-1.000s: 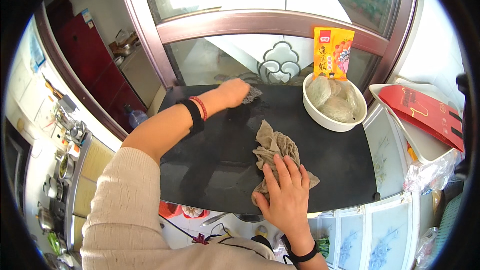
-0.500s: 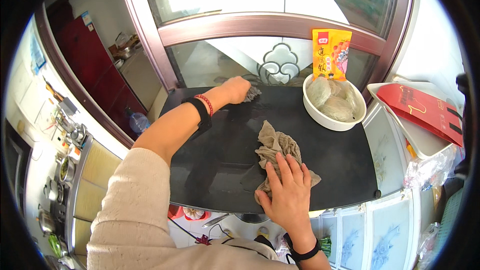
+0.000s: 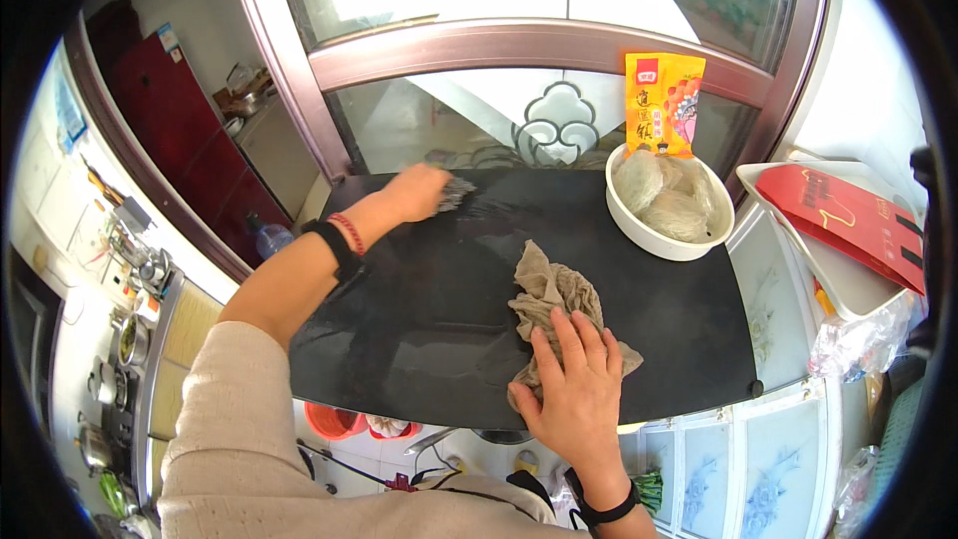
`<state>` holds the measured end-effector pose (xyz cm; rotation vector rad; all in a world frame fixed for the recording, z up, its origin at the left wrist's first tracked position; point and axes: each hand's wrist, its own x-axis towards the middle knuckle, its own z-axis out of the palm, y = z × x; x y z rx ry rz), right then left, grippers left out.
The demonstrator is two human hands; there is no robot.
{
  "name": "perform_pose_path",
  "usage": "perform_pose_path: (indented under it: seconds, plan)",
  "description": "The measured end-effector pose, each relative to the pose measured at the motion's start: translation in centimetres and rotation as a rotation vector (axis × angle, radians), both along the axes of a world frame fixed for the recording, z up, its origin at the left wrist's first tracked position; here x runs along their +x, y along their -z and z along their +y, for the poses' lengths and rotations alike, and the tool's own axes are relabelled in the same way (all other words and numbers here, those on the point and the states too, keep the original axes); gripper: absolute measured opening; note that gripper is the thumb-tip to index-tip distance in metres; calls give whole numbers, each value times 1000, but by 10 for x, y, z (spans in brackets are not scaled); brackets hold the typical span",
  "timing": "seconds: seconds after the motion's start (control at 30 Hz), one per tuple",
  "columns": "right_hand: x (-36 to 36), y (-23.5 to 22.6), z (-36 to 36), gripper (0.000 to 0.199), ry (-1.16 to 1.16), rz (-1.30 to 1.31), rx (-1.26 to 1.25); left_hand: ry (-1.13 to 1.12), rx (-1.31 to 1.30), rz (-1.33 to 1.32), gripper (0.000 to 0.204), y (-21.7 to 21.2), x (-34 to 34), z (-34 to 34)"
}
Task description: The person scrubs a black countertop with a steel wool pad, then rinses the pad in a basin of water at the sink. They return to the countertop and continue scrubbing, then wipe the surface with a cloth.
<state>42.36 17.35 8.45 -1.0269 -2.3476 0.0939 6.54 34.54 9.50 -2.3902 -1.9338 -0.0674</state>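
My left hand (image 3: 417,192) is at the far left of the dark table (image 3: 399,349), its fingers closed round a small grey crumpled scouring pad (image 3: 456,194). The pad is partly hidden behind the hand and blurred. Wet streaks shine on the table top nearby. Near the front edge, my right hand (image 3: 579,379) lies with fingers outstretched on a crumpled brown cloth (image 3: 551,284). Part of the cloth shows beyond the fingertips.
At the back right of the table stands a white bowl (image 3: 659,243) of plastic-wrapped bundles, with a yellow packet (image 3: 663,105) upright behind it. A white tray (image 3: 848,289) with a red bag (image 3: 843,225) is farther right. A framed glass panel (image 3: 469,40) borders the table's back.
My left hand has slid to the left along the table's far side with the grey pad. My right hand and the brown cloth have stayed in place.
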Motion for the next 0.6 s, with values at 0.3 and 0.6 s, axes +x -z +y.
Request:
perform_pose_path:
  seconds: [0.3, 0.6]
  plan:
    - [-8, 1, -3, 58, -3, -36, 43, 46, 63, -131, 20, 22, 95, 56]
    - [-1, 7, -4, 58, -17, -31, 86, -254, -10, 55, 18, 6, -45, -17]
